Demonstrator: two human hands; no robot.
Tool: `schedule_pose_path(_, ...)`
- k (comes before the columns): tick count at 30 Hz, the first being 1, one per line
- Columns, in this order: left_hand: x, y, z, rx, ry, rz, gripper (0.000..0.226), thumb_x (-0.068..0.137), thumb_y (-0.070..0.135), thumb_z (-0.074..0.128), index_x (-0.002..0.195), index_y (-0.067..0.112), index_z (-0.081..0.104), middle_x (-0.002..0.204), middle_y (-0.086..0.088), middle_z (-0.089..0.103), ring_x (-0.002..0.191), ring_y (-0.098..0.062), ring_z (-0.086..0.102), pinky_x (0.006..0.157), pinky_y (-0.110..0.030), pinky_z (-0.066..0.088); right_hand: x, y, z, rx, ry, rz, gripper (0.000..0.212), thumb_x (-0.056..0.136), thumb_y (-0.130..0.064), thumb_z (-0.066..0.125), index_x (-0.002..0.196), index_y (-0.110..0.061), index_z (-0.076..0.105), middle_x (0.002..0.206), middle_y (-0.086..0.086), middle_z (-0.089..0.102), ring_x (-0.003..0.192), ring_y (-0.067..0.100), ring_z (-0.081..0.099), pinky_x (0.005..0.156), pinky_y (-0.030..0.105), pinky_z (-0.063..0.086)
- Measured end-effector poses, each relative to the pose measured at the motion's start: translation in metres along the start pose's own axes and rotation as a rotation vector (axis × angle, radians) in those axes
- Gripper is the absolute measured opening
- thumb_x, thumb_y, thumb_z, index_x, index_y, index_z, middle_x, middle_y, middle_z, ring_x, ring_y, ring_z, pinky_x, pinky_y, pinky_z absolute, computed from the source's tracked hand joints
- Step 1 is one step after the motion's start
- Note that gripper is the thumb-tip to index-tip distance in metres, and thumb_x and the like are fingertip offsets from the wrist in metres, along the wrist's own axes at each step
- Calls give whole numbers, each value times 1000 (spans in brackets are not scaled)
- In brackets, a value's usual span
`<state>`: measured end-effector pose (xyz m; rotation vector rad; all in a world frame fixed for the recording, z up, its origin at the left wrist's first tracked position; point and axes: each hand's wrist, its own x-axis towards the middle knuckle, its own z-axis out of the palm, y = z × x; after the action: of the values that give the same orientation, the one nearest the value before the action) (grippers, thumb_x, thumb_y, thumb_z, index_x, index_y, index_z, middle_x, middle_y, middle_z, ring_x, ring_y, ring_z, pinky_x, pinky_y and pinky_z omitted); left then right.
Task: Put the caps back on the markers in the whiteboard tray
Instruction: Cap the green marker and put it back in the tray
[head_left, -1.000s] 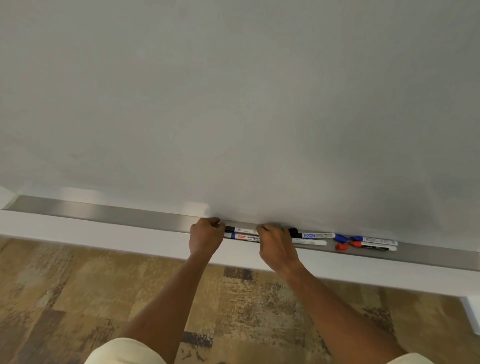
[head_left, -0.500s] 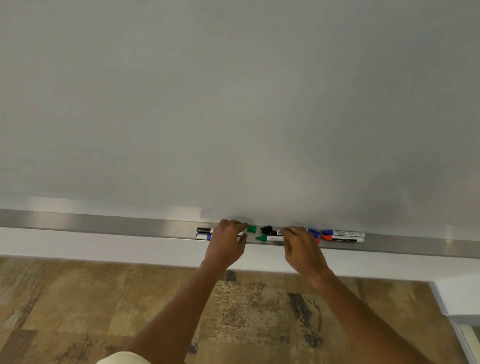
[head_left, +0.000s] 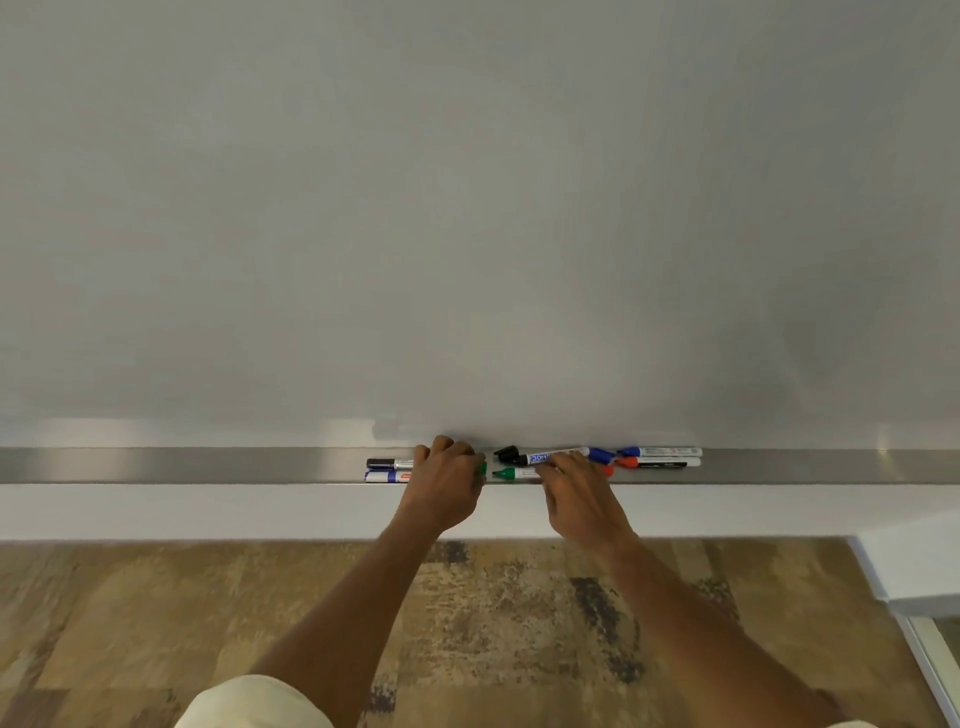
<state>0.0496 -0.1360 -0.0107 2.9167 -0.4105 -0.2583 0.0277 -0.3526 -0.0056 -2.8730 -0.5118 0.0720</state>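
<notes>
The metal whiteboard tray (head_left: 208, 465) holds several markers. At its left end lie a capped black marker (head_left: 387, 463) and a capped blue marker (head_left: 384, 476). My left hand (head_left: 447, 486) pinches a green cap (head_left: 482, 469). A little to the cap's right is the bare tip of the green marker (head_left: 511, 473), and my right hand (head_left: 576, 493) grips its barrel. Behind it lie an uncapped black marker (head_left: 545, 457) and a loose black cap (head_left: 506, 452). Further right are a blue cap (head_left: 602, 455), a red cap (head_left: 609, 471), a blue marker (head_left: 660, 451) and a red marker (head_left: 660, 462).
The blank whiteboard (head_left: 467, 208) rises straight behind the tray. A white ledge (head_left: 208, 512) runs under the tray, with patterned carpet (head_left: 156, 623) below. A white wall corner (head_left: 914, 566) stands at the right.
My left hand moved right off the capped markers and now holds the green cap. My right hand settled on the green marker. The view shifted, so the markers sit nearer the middle.
</notes>
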Motion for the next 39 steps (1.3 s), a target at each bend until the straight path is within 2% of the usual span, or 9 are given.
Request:
schedule_pose_path(6, -3, 3, 0, -24, -63, 4, 32, 98, 34, 56, 127, 26, 67, 134, 5, 62, 126, -26, 42, 97, -45, 33, 0, 5, 0, 21, -20, 8, 38, 91, -9, 58, 129, -14, 60, 127, 6, 63, 117, 24, 57, 97, 37, 51)
schedule_pose_path(10, -4, 2, 1, 15, -68, -8, 30, 98, 28, 58, 128, 29, 66, 131, 5, 66, 126, -27, 41, 94, -44, 32, 2, 2, 1, -24, -66, 25, 41, 90, -6, 58, 129, -16, 59, 129, 5, 58, 119, 24, 53, 98, 40, 48)
schedule_pose_path(20, -4, 0, 2, -182, 77, -44, 21, 95, 21, 67, 115, 22, 76, 111, -2, 75, 112, -27, 54, 92, -40, 43, 10, 5, -1, -11, -66, 63, 35, 91, -9, 61, 125, -20, 59, 126, 1, 62, 120, 24, 51, 96, 41, 41)
schedule_pose_path(25, -11, 2, -16, -548, 148, -95, 19, 86, 7, 77, 105, 10, 78, 102, -10, 76, 91, -23, 70, 87, -36, 58, 3, 8, -17, 192, -12, 25, 29, 92, -8, 63, 120, -15, 64, 119, 2, 63, 107, 22, 61, 90, 40, 52)
schedule_pose_path(28, -18, 1, -40, -863, 204, -213, 16, 81, 8, 82, 93, 18, 77, 93, 2, 79, 81, -11, 76, 78, -29, 62, -2, 7, -40, 365, 97, -9, 29, 94, -4, 59, 122, -10, 63, 115, -1, 59, 93, 10, 59, 84, 30, 56)
schedule_pose_path(30, -25, 0, -58, -1036, 225, -226, 16, 82, 12, 83, 90, 25, 79, 92, 7, 80, 82, -9, 77, 76, -24, 60, -5, 4, -60, 427, 164, -26, 29, 96, -7, 57, 125, -9, 62, 114, -3, 57, 91, 7, 58, 82, 19, 52)
schedule_pose_path(32, -33, 3, -76, -1220, 239, -213, 16, 84, 11, 82, 95, 21, 81, 93, 4, 82, 88, -16, 77, 83, -28, 61, -9, 1, -84, 448, 237, -61, 29, 97, -9, 56, 126, -11, 63, 113, -3, 58, 92, 8, 58, 81, 11, 46)
schedule_pose_path(35, -44, 7, -103, -1345, 238, -179, 19, 84, 13, 81, 102, 19, 82, 96, -2, 82, 94, -22, 77, 91, -31, 59, -12, -5, -118, 443, 323, -130, 29, 97, -11, 58, 125, -13, 64, 112, -3, 60, 93, 8, 59, 78, 13, 49)
schedule_pose_path(39, -51, 14, -133, -1418, 282, -133, 23, 80, 16, 83, 103, 16, 81, 97, -5, 82, 93, -25, 77, 89, -31, 61, -15, -13, -146, 430, 361, -152, 28, 96, -14, 59, 123, -15, 66, 111, -4, 64, 94, 7, 61, 78, 9, 48)
